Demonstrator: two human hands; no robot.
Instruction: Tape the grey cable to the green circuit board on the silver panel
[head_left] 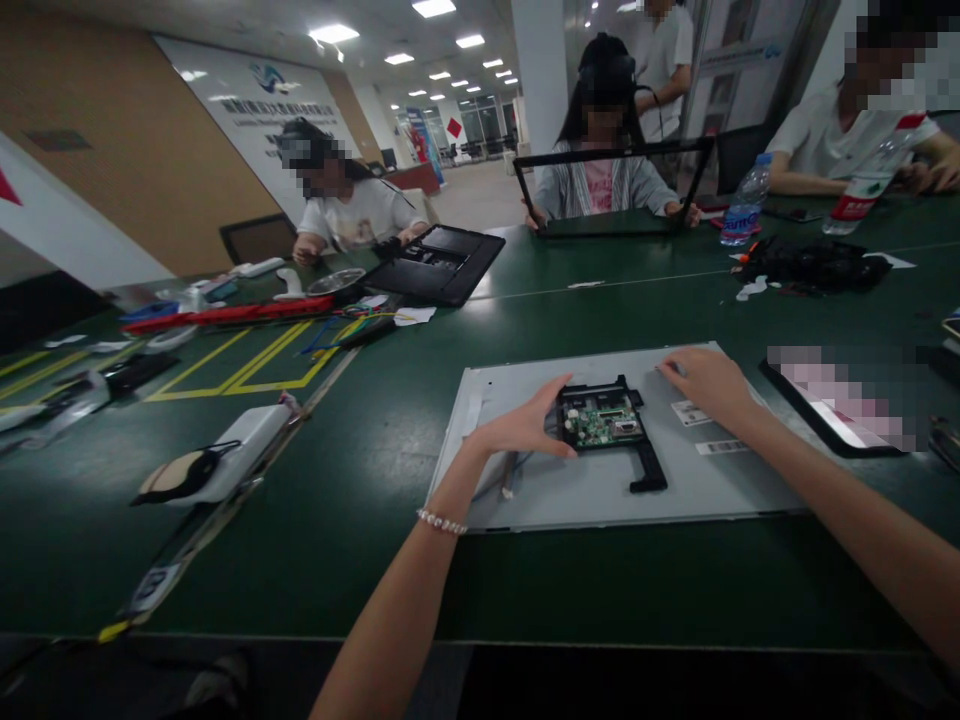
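On the table before me lies a flat grey metal-backed panel (525, 500), probably a display panel, with white labels (724, 448) on its right part. A black bracket (649, 465) with a green circuit board (600, 427) in it rests on the panel. My left hand (525, 422) spans the bracket's left end, thumb at the near side and fingers at the far side. Over the panel's far right part is my right hand (709, 382), its fingertips pinched together; anything in them is too small to make out. Thin cables (508, 485) lie below my left hand.
A phone (847, 410) lies right of the panel. To the left is a white device (232, 460) with a strap. Across the table, one person holds a black frame (615, 232), another has a black panel (442, 265). Bottles (742, 205) and black material (814, 265) stand or lie far right.
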